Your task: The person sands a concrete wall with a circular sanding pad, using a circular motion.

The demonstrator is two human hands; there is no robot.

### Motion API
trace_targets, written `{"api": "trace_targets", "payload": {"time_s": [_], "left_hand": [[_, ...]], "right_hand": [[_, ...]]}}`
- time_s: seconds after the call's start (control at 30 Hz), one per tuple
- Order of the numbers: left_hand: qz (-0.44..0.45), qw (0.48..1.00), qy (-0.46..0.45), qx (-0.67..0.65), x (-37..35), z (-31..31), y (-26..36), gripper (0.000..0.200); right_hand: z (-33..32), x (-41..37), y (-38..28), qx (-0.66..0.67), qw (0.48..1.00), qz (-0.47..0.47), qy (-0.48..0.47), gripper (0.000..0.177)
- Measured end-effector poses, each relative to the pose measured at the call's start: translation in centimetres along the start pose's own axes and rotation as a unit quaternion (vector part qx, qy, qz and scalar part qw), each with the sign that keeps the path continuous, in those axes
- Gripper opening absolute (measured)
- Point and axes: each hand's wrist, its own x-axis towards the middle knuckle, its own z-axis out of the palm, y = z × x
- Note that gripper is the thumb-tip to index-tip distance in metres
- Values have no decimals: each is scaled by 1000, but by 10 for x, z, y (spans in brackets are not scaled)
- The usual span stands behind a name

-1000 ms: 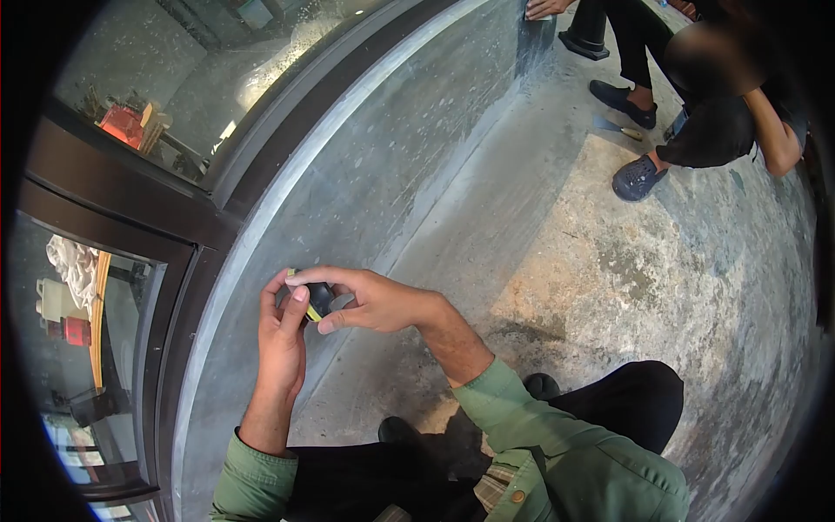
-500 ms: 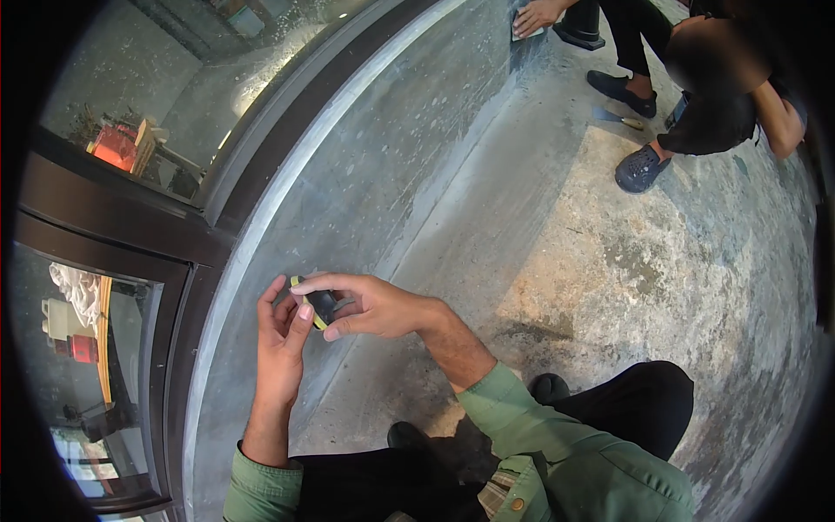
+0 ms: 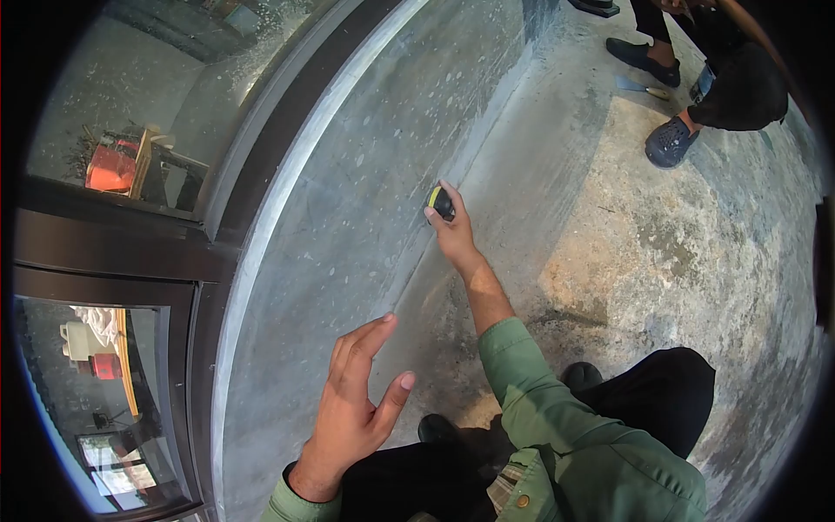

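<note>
My right hand (image 3: 456, 237) grips a small black sanding block (image 3: 443, 205) with a yellow edge, thumb on one side and fingers on the other. It is held up against the lower part of the grey concrete wall (image 3: 348, 174), near where the wall meets the floor. Closer to me, my left hand (image 3: 355, 409) hangs in the air with fingers stretched and thumb apart, holding nothing.
Dark-framed glass panels (image 3: 113, 248) stand along the left above the wall's ledge. A scraper (image 3: 642, 88) lies on the concrete floor (image 3: 661, 252) at the upper right. Beside it crouches another person, with dark clogs (image 3: 668, 143) on their feet.
My right hand has carried the sanding block away from my left hand, forward and right to the wall's base. My left hand has let go, opened and moved nearer to me.
</note>
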Motion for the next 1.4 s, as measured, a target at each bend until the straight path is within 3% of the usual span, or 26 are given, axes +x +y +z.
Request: {"api": "trace_targets", "payload": {"time_s": [0.17,0.43,0.5,0.77,0.97,1.07,1.13,1.23,1.27,1.33,1.4], "left_hand": [[5,999,-20,25,10,2,-7,54],[13,999,-39,22,23,3,-7,52],[12,999,-41,26,24,3,-8,52],[7,999,-36,38,18,2,-9,51],[6,997,-43,57,23,7,-11,49],[2,996,-38,75,17,5,-14,47],[-1,995,-25,92,13,2,-16,45],[-10,996,-2,90,13,0,-20,48],[-7,996,-4,90,16,1,-18,48],[5,996,4,94,22,2,-12,43],[12,995,-11,94,24,5,-8,43]], "right_hand": [[11,10,-1,-72,997,-18,14,62],[28,-16,14,-75,995,-68,4,61],[25,-1,21,-184,973,-133,35,60],[4,33,24,-45,995,-67,62,59],[37,-11,25,-206,973,-80,61,61],[9,46,28,-164,980,-65,96,59],[-8,71,24,-45,994,29,95,58],[-1,53,32,-79,993,-24,88,59],[7,33,39,-144,984,-71,73,61],[30,-15,55,-141,983,-98,62,62],[36,-24,55,-170,979,-72,85,62]]}}
